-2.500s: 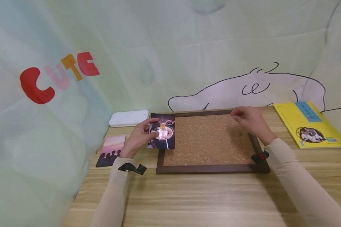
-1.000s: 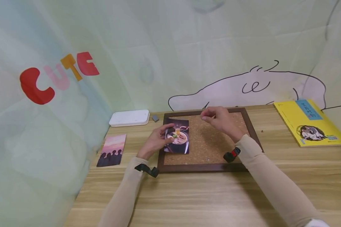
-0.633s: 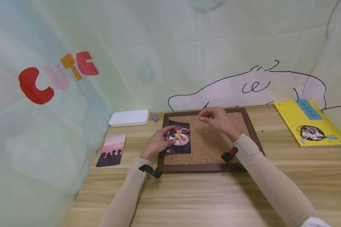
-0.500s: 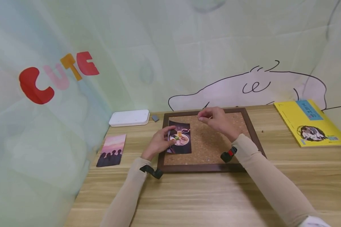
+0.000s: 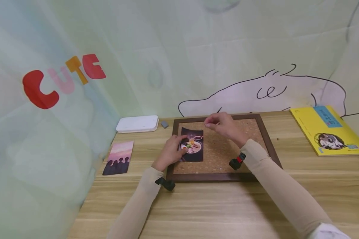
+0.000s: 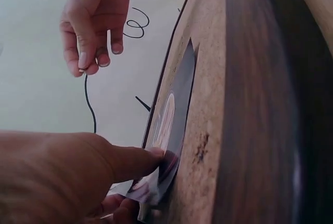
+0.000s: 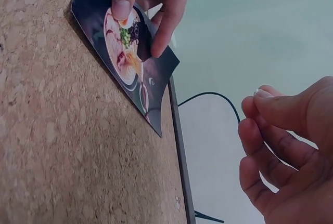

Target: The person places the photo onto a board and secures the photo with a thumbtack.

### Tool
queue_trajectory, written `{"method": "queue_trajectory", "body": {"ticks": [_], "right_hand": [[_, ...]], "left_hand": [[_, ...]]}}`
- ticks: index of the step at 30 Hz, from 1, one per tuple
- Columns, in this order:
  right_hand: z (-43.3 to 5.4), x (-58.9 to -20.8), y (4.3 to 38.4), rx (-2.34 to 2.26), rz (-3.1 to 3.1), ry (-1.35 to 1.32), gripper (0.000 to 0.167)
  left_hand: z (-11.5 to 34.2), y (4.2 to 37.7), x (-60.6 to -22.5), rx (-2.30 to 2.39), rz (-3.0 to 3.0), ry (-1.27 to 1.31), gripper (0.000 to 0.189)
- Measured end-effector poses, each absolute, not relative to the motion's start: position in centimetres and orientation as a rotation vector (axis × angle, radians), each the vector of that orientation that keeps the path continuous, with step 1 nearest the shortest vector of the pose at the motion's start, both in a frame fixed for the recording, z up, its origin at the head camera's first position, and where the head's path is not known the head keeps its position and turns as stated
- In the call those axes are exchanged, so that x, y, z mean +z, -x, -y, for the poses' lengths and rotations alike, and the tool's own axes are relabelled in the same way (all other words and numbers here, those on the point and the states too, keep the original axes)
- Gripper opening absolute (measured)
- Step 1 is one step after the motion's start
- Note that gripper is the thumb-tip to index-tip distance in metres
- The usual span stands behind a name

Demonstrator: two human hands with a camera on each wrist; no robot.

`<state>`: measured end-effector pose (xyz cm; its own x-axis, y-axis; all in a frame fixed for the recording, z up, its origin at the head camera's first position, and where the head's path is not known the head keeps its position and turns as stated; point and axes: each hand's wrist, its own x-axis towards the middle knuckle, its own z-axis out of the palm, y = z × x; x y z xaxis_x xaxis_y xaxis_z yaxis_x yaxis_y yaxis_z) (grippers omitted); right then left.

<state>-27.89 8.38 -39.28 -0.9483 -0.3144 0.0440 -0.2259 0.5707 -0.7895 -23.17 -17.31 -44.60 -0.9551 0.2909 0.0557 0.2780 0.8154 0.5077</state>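
Photo (image 5: 198, 153) on corkboard (image 5: 216, 159), held by left grip (image 5: 170, 151), seemingly unfastened; right grip's (image 5: 224, 125) fingertips meet, contents unclear; sunset print (image 5: 118, 158) lies off-board.

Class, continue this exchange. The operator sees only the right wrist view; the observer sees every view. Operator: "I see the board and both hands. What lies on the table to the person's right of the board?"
Observer: A yellow book, lying on the table to the right of the board.

Operator: Besides the photo in the left hand, is there another?

Observer: Yes, a second photo, showing dark figures under a pink sky, lies on the table left of the board.

Operator: What is near the board's far left corner?

Observer: A small gray block, between the board and a white case.
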Motion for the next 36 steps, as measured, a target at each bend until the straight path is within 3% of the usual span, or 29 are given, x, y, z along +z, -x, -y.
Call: {"method": "queue_trajectory", "body": {"ticks": [13,36], "right_hand": [[-6.4,-41.0,29.4,-1.245,-2.639,0.487,0.010],[-3.1,-42.7,32.0,-1.079,-2.520,0.576,0.012]], "left_hand": [[16.9,22.5,-44.5,0.717,-3.005,-0.425,0.055],[16.8,22.3,-44.3,0.691,-2.985,-0.379,0.055]]}}
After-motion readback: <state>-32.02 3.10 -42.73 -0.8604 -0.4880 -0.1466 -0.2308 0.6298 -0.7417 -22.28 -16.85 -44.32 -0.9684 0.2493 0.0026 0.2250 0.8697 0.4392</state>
